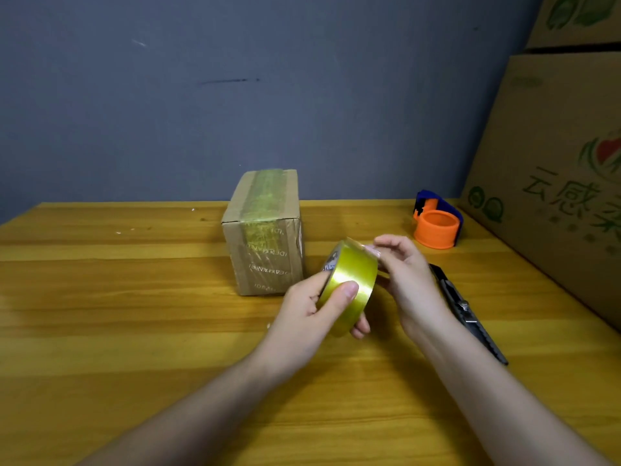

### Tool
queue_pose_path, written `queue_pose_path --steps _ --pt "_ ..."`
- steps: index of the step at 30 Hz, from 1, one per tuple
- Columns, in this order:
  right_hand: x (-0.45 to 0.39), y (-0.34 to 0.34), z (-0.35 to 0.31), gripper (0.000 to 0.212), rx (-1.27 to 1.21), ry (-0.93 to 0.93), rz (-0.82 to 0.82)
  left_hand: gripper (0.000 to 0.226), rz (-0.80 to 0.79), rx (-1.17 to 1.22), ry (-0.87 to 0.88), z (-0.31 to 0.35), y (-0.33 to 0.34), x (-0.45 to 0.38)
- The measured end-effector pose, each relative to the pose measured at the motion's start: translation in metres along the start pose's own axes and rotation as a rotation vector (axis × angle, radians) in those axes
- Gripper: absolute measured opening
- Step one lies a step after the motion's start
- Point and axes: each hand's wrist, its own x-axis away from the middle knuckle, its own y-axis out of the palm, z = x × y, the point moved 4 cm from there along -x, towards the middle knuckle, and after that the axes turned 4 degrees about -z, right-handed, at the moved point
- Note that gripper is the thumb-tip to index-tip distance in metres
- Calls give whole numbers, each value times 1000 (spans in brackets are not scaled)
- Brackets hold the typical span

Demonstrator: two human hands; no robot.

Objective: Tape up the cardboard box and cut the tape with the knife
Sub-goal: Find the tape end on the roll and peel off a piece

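Two hands are up over the wooden table (134,331) in the only view here, the head camera, and they share one roll of yellowish tape (349,285). The left hand (312,307) has its fingers curled round the roll, thumb lying across the shiny outer face and a fingertip peeking out underneath, so it's gripping it. The right hand (408,280) is at the roll's far upper edge with fingertips pinched together on the tape there. I can't really make out a loose end, that bit is tiny and half hidden by the fingers.

The cardboard box (265,233) sits on the table just left of the roll and a little farther back, not touching either hand. It already has a strip of greenish-yellow tape running over its top and down the front face. There's white print on the front but it's upside down and too blurry to read.

The knife (467,311), a dark utility type, lies flat on the table right of the right wrist, and the forearm covers part of it, so I can't tell if the blade is out.

Farther back on the right is an orange and blue tape dispenser (437,227). Big cardboard cartons (554,183) with green print are stacked at the right edge, cut off by the frame. Behind it all is a plain grey-blue wall (235,95).
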Motion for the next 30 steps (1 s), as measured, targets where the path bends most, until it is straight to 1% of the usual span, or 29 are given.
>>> queue_pose_path --steps 1,2,4,5,6,7,8,10,12,14,17,19,22,24,27,29,30 --pt "-1 -2 -5 13 28 -51 26 24 24 14 -3 1 -1 -1" --pt "1 -5 -12 14 89 -141 69 29 50 -8 -7 2 -4 -1" --pt "11 -5 -29 14 339 -415 156 31 63 -23 -21 -1 -8 -3" --pt "18 1 -35 19 490 -553 153 27 59 13 -41 -2 -9 -4" --pt "26 9 -36 26 614 -663 111 20 48 50 -65 -4 -7 -6" --pt "33 18 -34 33 713 -726 39 19 27 39 -75 -6 -6 -7" --pt "38 28 -32 40 788 -742 -38 32 7 -28 -58 -6 -6 -8" --pt "43 40 -27 56 892 -701 -142 52 -44 -229 -13 -5 -6 -10" --pt "43 44 -25 70 973 -686 -176 64 -68 -364 30 -3 -8 -12" --pt "44 44 -25 74 990 -679 -175 63 -101 -487 78 0 -9 -11" --pt "47 43 -28 71 1005 -668 -69 72 -125 -718 119 5 2 -6" --pt "48 41 -28 67 1003 -642 -11 69 -128 -834 81 7 8 -3" --pt "45 38 -27 66 911 -503 -37 62 -153 -1082 -25 8 8 -4" --pt "40 36 -25 68 846 -430 -74 60 -158 -1161 11 8 7 -4" --pt "30 32 -19 67 728 -338 -136 57 -212 -1232 57 11 10 -2" --pt "23 28 -15 68 604 -255 -203 49 -255 -1284 89 11 11 0" --pt "19 26 -14 67 518 -194 -251 46 -274 -1290 135 12 13 2"
